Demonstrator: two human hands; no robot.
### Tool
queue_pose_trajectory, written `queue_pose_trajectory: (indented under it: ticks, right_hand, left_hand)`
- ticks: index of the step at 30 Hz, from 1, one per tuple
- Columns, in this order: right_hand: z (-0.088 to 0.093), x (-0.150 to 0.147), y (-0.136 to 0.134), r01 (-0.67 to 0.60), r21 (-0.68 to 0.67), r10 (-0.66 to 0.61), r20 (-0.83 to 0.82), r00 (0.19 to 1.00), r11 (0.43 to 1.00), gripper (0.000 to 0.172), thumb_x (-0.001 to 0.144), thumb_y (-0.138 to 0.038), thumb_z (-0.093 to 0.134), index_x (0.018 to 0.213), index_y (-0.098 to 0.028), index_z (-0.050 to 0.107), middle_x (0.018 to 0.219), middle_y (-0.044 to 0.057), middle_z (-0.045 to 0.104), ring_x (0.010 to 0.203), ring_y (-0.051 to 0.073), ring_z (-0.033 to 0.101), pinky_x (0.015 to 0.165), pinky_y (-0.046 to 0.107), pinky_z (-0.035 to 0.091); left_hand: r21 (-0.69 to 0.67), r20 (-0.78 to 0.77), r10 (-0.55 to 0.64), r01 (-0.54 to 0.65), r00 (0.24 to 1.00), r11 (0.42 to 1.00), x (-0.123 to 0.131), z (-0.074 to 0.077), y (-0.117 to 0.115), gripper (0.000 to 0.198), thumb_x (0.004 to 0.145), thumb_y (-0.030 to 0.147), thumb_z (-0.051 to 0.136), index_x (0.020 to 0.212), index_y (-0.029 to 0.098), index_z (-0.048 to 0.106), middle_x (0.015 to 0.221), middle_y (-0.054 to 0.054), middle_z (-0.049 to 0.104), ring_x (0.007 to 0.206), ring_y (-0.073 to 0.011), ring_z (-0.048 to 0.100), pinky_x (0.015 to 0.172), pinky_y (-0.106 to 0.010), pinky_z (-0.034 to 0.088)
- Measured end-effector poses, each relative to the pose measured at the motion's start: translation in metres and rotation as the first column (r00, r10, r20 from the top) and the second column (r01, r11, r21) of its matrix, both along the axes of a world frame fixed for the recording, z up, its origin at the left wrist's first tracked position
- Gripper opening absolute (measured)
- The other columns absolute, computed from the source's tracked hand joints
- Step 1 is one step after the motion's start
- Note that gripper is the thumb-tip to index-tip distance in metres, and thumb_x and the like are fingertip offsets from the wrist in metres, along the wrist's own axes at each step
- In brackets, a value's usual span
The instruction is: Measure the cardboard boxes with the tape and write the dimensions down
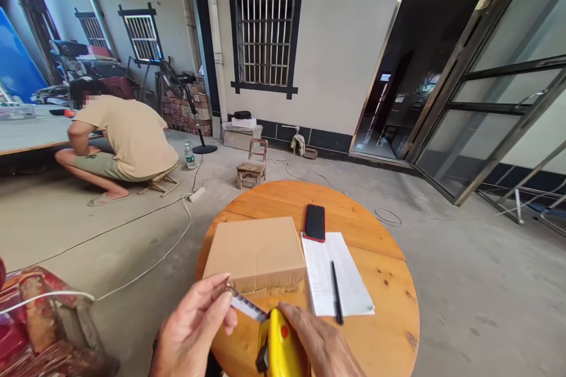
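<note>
A yellow tape measure [284, 344] with a red button is gripped by my right hand [321, 339]. My left hand [197, 325] pinches the metal end of its white blade [249, 307], a short length of which is pulled out between both hands. Just beyond them a closed brown cardboard box [260, 247] lies on the round wooden table [384, 294]. Right of the box, a black pen [336, 291] rests on white sheets of paper [354, 288]. A phone with a red edge [315, 222] overlaps the papers' far edge.
On the left, a person [128, 132] sits on a low stool beside a large board [30, 129]. A small wooden chair [252, 166] stands behind the table. Cables [170, 247] cross the floor, and a red wooden seat [48, 318] is at lower left.
</note>
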State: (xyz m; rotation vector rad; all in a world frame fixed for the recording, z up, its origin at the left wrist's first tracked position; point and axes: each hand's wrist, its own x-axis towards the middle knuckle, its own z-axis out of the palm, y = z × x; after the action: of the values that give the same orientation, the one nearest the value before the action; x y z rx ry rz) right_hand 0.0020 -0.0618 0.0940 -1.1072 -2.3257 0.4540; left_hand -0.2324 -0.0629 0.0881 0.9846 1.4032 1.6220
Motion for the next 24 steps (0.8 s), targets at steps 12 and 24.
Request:
queue_pose_trajectory:
  ticks: [12, 24]
  right_hand:
    - [0.062, -0.067, 0.067, -0.100, 0.088, 0.088, 0.134, 0.987, 0.991, 0.061, 0.076, -0.021, 0.064, 0.135, -0.020, 0.045, 0.133, 0.015, 0.054, 0.112, 0.029, 0.060, 0.094, 0.044, 0.053]
    - [0.054, -0.063, 0.138, -0.119, 0.026, 0.117, 0.067, 0.991, 0.993, 0.048, 0.090, -0.040, 0.060, 0.131, -0.015, 0.056, 0.140, 0.015, 0.055, 0.128, 0.029, 0.050, 0.106, 0.047, 0.038]
  left_hand:
    - [0.328, -0.750, 0.340, -0.127, 0.567, 0.936, -0.022, -0.041, 0.011, 0.035, 0.091, 0.031, 0.054, 0.126, 0.030, 0.058, 0.143, -0.006, 0.049, 0.125, -0.0256, 0.054, 0.101, -0.040, 0.049]
    - [0.311, -0.892, 0.317, -0.072, 0.322, 0.948, -0.035, -0.061, 0.047, 0.041, 0.089, 0.029, 0.057, 0.130, 0.023, 0.054, 0.141, -0.014, 0.053, 0.134, -0.0355, 0.043, 0.108, -0.054, 0.033]
